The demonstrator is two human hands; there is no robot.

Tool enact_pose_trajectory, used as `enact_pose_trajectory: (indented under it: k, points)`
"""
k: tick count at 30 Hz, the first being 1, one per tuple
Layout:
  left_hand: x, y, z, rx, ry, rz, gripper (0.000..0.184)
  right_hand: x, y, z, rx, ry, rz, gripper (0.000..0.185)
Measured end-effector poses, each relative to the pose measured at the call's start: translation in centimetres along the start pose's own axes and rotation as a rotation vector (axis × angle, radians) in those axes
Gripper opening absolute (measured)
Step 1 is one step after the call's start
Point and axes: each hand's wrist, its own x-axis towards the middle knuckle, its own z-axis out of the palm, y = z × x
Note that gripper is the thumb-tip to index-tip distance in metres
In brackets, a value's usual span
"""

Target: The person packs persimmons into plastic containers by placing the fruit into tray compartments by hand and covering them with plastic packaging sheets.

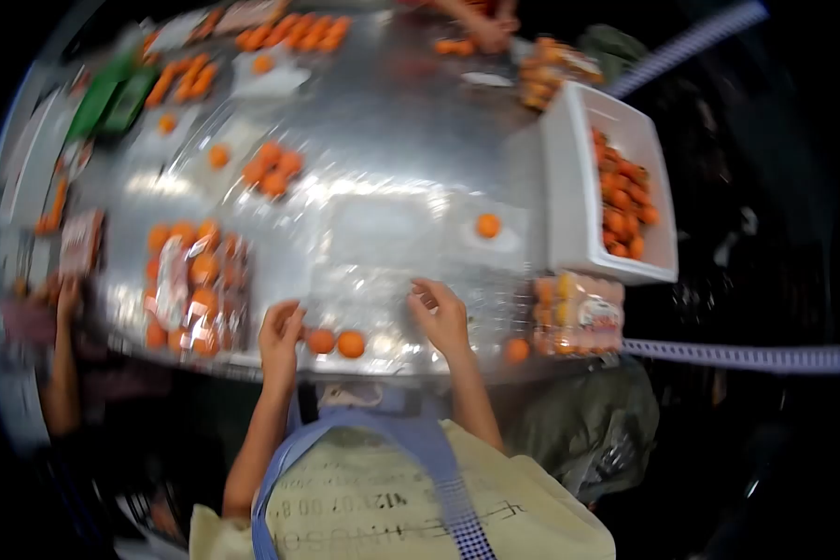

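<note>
At the near edge of the metal table (373, 121), my left hand (281, 329) is just left of two orange fruits (350, 343), its fingers curled and blurred. My right hand (439, 313) is raised to the right of them, fingers bent and apart, holding nothing visible. Clear plastic packaging (369, 289) lies between and beyond my hands. Farther right, a single orange fruit (488, 225) rests on a pale sheet. Whether my left hand touches the nearest fruit is unclear.
A white foam box (563, 187) of fruit and a packed bag (593, 313) stand at the right. Packed fruit (196, 289) lies left, and a loose cluster (273, 168) beyond. Other people's hands (492, 35) show at the far edge and at the left (68, 297).
</note>
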Motion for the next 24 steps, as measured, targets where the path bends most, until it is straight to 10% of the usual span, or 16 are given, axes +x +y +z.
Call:
enact_pose_trajectory:
  k: [8, 24]
  points:
    - [0.5, -6.4, -3.2, 0.241, 0.055, 0.016, 0.022, -3.3, -1.7, 6.7, -0.320, -0.344, -0.484, 0.046]
    - [-0.1, -5.1, -0.9, 1.073, -0.284, 0.357, 0.037, -2.9, -1.1, 8.2, -0.530, -0.485, -0.436, 0.063]
